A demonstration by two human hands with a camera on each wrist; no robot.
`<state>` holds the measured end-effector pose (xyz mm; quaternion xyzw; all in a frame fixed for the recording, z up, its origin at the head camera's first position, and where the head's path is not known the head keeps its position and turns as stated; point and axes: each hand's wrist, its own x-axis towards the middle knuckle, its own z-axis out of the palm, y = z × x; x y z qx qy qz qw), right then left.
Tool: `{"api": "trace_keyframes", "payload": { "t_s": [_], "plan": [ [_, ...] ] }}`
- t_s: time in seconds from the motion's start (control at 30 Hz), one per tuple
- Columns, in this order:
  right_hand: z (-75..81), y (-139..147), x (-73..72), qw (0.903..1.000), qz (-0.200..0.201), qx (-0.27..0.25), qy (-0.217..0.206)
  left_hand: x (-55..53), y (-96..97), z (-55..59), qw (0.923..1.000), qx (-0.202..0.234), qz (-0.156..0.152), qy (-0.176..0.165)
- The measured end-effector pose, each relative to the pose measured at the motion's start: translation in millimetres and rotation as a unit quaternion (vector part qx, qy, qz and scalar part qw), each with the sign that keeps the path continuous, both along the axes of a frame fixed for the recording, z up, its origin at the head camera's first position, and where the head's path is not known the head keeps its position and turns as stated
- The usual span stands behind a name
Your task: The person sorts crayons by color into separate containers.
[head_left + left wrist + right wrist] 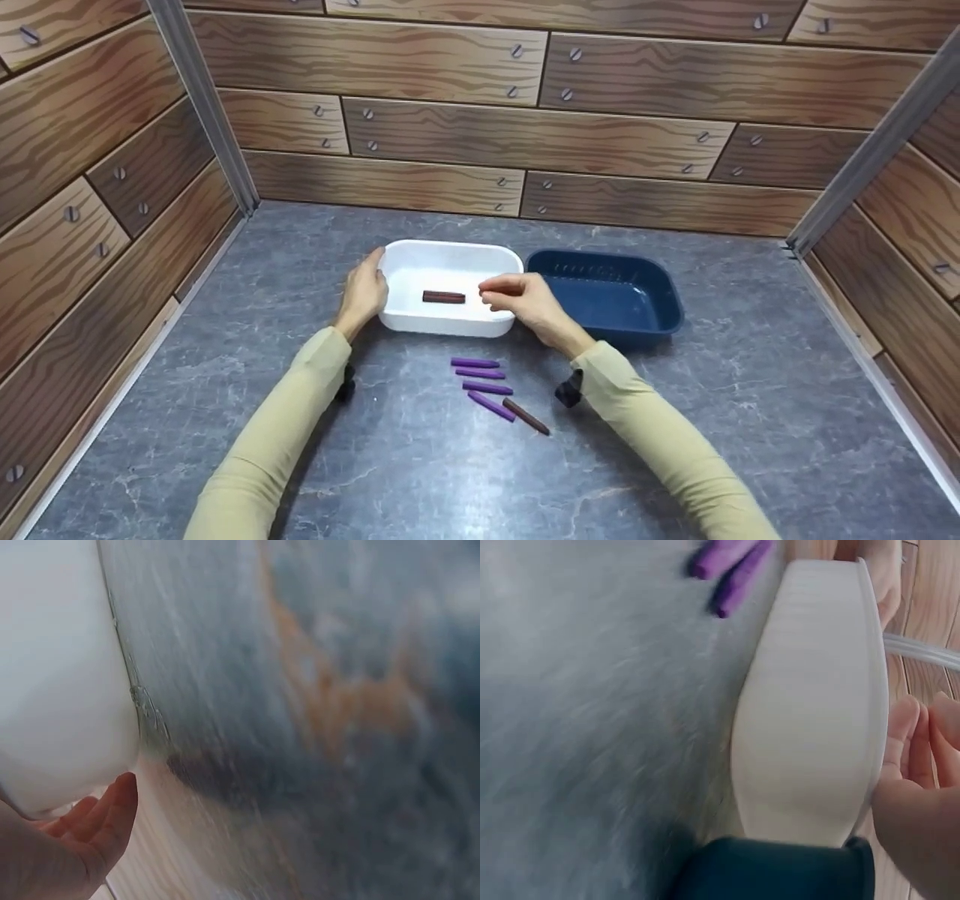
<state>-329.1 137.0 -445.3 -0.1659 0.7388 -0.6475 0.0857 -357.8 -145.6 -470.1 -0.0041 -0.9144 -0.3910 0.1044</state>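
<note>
A white plastic tub (pixel 450 325) stands in the middle, with dark reddish-brown crayons (pixel 444 297) lying side by side on its floor. My left hand (pixel 364 291) rests at the tub's left end, its fingers (pixel 116 821) relaxed against the outer wall. Over the right part of the tub hovers my right hand (pixel 529 300), fingertips and thumb a little apart. No crayon shows between them in the right wrist view. In front of the tub lie several purple crayons (pixel 487 388) and one brown crayon (pixel 526 416).
A dark blue tub (pixel 667 330) stands right beside the white one, under my right forearm. Grey marbled tabletop (pixel 300 487) surrounds them. Wood-patterned panels (pixel 450 124) wall in the back and both sides.
</note>
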Motion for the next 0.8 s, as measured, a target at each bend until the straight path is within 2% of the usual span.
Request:
{"api": "trace_keyframes", "payload": {
  "t_s": [0.17, 0.43, 0.8],
  "plan": [
    [-1.1, 10.8, 12.4, 0.9998, -0.001, -0.017, -0.005, -1.4, -3.3, 2.9, 0.9999, -0.009, -0.009, 0.0],
    [-21.5, 32.4, 34.3, 0.999, 0.017, 0.034, -0.026, 1.5, -4.7, -0.6, 0.9997, -0.02, -0.009, -0.008],
    [-27.3, 60.0, 48.5, 0.9979, 0.032, 0.036, -0.043, -0.8, -1.0, 0.2, 0.9996, -0.025, -0.014, 0.004]
  ]
}}
